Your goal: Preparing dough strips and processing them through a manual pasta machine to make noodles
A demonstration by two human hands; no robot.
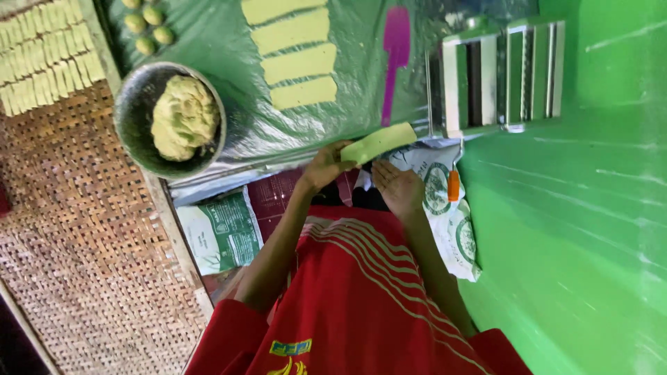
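My left hand (325,165) grips one end of a flat, pale green dough strip (379,142) at the near edge of the foil-covered table (229,42). The strip's other end points toward a metal roller machine (500,76) clamped at the table's right end. Just under the strip, my right hand (398,187) is held palm up with its fingers apart and nothing in it. Several similar dough strips (295,52) lie side by side further back on the table.
A metal bowl (132,114) holding a lump of green dough (184,117) sits at the left. Small dough balls (147,28), a purple spatula (396,52), a woven tray (76,222) with cut pieces (42,59), printed sacks (221,232) and a green wall (590,229) surround me.
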